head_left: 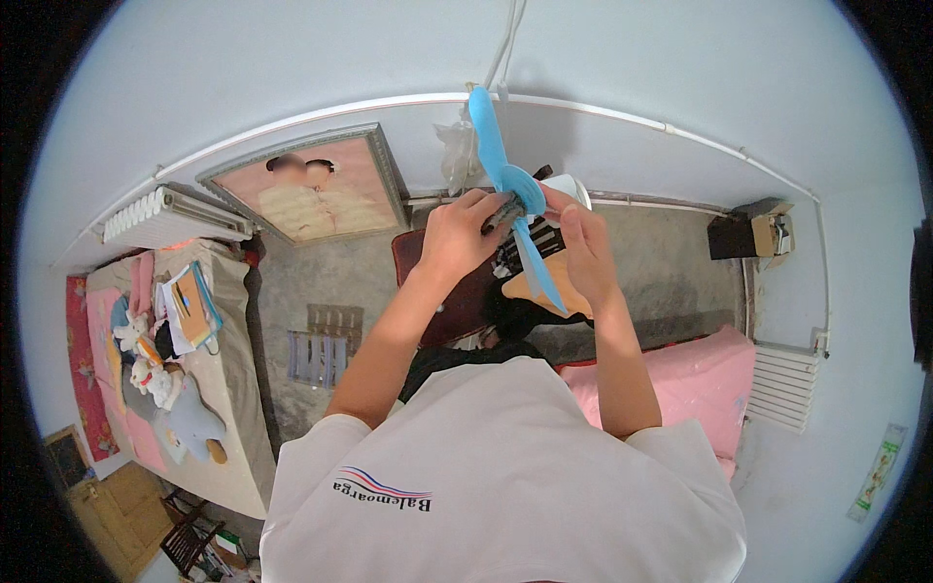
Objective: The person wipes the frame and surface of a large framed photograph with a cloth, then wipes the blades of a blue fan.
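A light-blue plastic fan blade (490,135) is held up in front of my chest, one vane pointing to the far wall and another (538,266) slanting down towards me. My left hand (466,229) pinches a crumpled dark grey cloth (506,211) against the side of the blade's round hub (523,188). On the other side, my right hand (583,244) grips the hub, with its fingers partly behind it. Below the hands are a dark red seat or tabletop (415,280) and a tan-orange piece (557,280), which the blade and right hand partly cover.
A white round container (576,186) stands beyond my right hand. A framed picture (321,182) leans at the far wall beside a radiator (164,222). A low slatted stool (318,358) stands left. Plush toys (153,379) lie on a covered bed (233,408); a pink-covered surface (678,386) is right.
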`<state>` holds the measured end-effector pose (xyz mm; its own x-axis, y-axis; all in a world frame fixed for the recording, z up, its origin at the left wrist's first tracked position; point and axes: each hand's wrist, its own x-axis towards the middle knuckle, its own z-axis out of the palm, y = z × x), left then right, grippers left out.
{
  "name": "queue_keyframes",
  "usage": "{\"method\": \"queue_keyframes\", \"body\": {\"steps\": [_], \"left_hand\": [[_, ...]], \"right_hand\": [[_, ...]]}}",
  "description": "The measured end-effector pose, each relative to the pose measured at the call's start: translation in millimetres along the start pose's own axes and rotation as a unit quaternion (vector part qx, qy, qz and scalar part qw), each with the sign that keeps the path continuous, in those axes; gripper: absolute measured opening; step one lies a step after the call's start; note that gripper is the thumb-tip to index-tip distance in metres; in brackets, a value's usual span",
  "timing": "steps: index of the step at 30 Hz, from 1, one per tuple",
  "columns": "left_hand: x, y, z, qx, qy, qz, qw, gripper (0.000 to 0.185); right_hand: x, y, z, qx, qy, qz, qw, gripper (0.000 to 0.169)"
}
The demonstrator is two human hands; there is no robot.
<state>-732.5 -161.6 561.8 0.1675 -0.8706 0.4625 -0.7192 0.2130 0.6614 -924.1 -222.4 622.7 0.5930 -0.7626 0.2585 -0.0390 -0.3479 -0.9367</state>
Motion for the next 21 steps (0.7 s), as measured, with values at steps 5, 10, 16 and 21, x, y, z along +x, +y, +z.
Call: {"method": "queue_keyframes", "body": {"steps": [5, 10, 16, 21], "left_hand": [[4.9, 19.8, -17.7, -0.009, 0.022, 0.023, 0.999, 0.043], [10.8, 36.6, -33.9, -0.031, 0.047, 0.046, 0.997, 0.049], [19.5, 49.7, -46.7, -0.042, 0.079, 0.087, 0.992, 0.051], [19.0, 49.3, -45.9, -0.038, 0.065, 0.083, 0.994, 0.051]], "right_hand": [[-1.6, -3.8, -1.2, 0.007, -0.011, 0.006, 1.000, 0.059], [-1.5, -3.5, -0.8, 0.026, -0.003, -0.009, 1.000, 0.058], [-1.3, -5.5, -2.7, 0.016, -0.007, 0.006, 1.000, 0.062], [-2.6, -6.5, -5.8, 0.008, -0.013, 0.013, 1.000, 0.065]]}}
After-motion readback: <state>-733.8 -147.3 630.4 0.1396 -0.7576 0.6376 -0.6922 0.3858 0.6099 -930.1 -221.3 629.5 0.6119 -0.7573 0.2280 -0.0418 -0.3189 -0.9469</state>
